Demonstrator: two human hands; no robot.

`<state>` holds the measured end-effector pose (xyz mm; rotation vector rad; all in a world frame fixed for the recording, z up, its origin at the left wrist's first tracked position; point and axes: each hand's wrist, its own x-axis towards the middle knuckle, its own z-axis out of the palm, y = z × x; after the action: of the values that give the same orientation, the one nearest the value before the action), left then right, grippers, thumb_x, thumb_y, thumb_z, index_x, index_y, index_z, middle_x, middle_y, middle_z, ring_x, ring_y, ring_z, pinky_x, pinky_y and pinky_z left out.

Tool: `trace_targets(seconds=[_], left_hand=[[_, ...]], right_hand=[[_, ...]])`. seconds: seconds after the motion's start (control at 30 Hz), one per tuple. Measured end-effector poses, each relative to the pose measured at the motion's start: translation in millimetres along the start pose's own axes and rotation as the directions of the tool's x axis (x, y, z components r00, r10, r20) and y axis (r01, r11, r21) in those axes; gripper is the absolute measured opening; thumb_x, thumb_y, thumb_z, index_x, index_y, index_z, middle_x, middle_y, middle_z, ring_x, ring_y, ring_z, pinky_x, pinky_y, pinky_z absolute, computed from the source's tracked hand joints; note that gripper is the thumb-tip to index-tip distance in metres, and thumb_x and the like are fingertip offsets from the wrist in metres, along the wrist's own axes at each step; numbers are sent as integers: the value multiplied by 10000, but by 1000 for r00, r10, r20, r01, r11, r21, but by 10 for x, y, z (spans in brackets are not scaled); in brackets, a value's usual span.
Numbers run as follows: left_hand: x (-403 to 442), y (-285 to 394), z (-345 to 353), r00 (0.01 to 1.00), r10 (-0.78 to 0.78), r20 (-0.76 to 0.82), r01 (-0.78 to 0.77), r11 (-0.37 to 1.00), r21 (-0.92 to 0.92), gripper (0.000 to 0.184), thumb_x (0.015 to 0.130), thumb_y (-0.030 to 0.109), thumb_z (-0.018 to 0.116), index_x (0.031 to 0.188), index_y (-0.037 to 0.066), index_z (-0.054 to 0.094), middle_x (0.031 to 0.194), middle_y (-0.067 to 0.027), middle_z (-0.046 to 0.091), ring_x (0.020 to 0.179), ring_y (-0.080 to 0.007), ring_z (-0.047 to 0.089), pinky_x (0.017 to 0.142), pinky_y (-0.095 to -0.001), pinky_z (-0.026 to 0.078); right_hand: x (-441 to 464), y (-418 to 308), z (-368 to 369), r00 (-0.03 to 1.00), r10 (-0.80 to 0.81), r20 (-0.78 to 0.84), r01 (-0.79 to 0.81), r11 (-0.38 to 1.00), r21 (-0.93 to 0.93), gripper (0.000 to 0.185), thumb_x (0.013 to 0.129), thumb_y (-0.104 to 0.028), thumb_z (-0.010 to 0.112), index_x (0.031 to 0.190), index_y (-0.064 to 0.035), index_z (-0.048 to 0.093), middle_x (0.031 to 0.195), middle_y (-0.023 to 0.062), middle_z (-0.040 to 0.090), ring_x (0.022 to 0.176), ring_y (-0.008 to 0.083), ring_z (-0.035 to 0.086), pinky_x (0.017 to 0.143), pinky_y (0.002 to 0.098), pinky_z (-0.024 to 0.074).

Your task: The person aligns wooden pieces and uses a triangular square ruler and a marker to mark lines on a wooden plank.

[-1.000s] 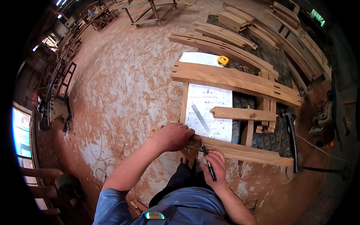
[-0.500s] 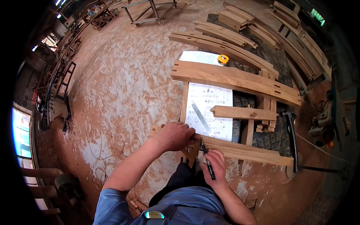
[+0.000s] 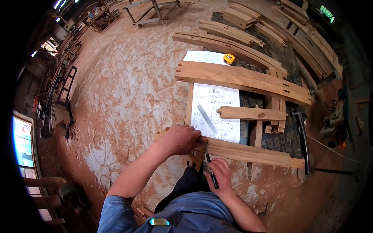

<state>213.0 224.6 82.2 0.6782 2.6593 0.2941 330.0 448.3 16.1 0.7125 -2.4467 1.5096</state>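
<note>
My right grip (image 3: 223, 174) pinches a pen (image 3: 214, 181) so its tip faces the board (image 3: 252, 152), which my left grip (image 3: 180, 139), closure unclear, seemingly steadies.

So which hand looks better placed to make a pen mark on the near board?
The right, I'd judge: the right hand holds the black pen, one end close to the near board. The left hand lies over that board, seemingly busy steadying it.
</note>
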Motion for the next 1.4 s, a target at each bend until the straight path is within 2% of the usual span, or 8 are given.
trace_targets(seconds=[0.13,0.4,0.7,1.4], left_hand=[[-10,-15,34,997,38,-63,-39,999,-11,351,1008,401,614,942,64,685,914,-179,717,932,-375,711,821,-488,563],[-6,1,25,1000,-8,-13,8,1000,-1,301,992,376,641,981,81,699,940,-149,709,968,-359,697,853,-474,556],[45,131,85,999,29,-30,-29,1000,9,284,1001,369,630,996,94,698,997,-125,732,997,-338,707,869,-459,558],[88,191,66,999,46,-13,-47,999,-2,277,1002,359,621,996,89,681,967,-122,729,976,-331,712,844,-457,563]], right_hand=[[-23,-7,-12,1000,14,6,-14,1000,20,458,744,34,832,1164,14,651,1100,190,653,1093,427,617,941,494,529],[-85,-16,-26,999,6,33,-7,999,34,447,752,27,835,1160,18,652,1090,198,655,1068,428,626,938,493,530],[32,79,-186,984,34,-174,-23,998,62,397,806,-8,779,1175,41,643,1105,222,673,1079,443,629,955,503,518],[102,66,-204,985,47,-165,-39,998,51,377,777,24,789,1135,31,669,1084,204,696,1075,434,644,958,489,525]])
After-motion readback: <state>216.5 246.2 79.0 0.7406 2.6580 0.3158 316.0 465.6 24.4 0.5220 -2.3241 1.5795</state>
